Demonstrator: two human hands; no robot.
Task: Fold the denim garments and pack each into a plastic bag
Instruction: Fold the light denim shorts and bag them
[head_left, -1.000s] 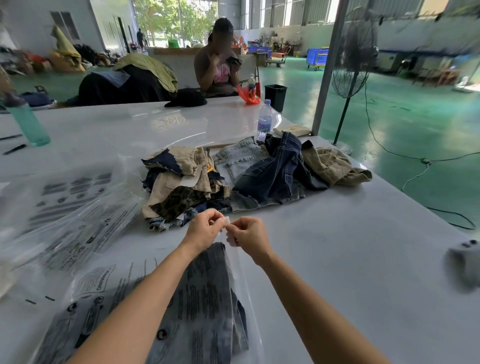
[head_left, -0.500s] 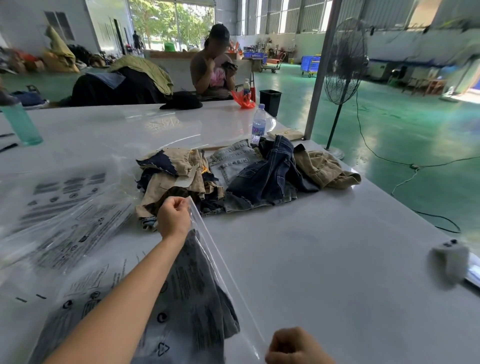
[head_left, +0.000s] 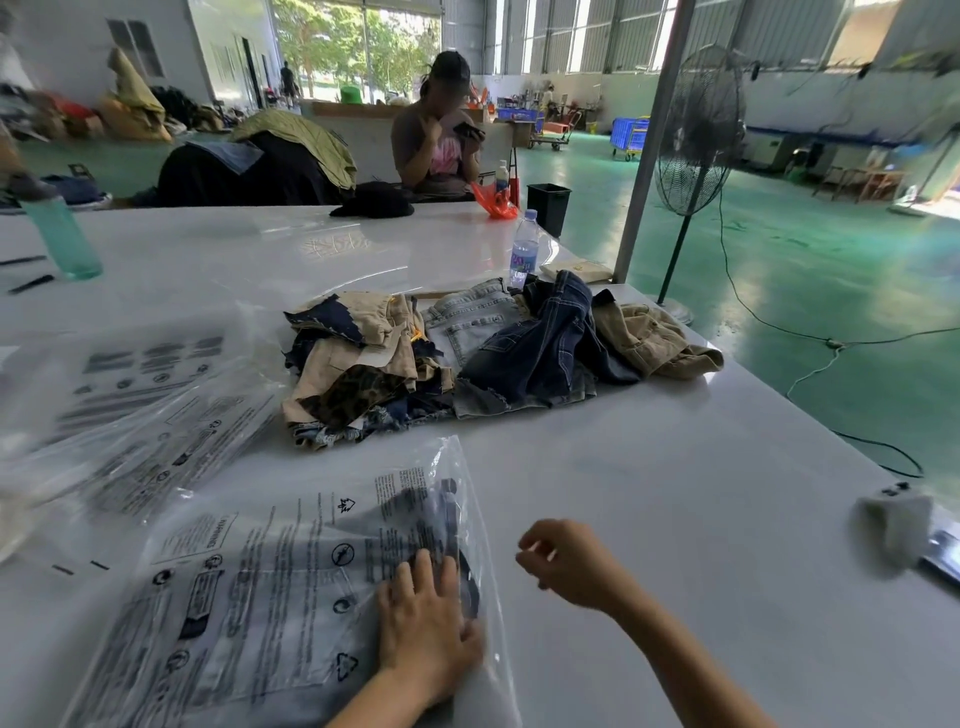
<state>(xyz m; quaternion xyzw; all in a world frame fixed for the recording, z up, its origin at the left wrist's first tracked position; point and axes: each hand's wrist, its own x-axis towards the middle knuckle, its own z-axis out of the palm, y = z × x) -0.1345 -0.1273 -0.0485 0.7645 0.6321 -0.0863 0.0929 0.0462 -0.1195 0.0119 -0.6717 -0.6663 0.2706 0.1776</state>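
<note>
A clear printed plastic bag (head_left: 270, 571) lies flat on the white table (head_left: 675, 519) in front of me, with a folded pale denim garment (head_left: 249, 654) inside it. My left hand (head_left: 426, 629) rests flat on the bag's right end, fingers straight, pressing it down. My right hand (head_left: 571, 566) hovers just right of the bag with its fingers curled; I see nothing in them. A loose pile of denim and tan garments (head_left: 493, 353) lies farther back at the middle of the table.
Several empty printed plastic bags (head_left: 130, 405) are spread at the left. A water bottle (head_left: 523, 249) stands behind the pile, a teal bottle (head_left: 62, 234) at far left. A white object (head_left: 898, 525) sits at the right edge. A person (head_left: 441, 135) sits beyond the table, and a fan (head_left: 696, 135) stands at the right.
Both hands were pinching the bag's open end a second ago. The right hand pulled away; the left hand let the end drop and now lies flat on the bag.
</note>
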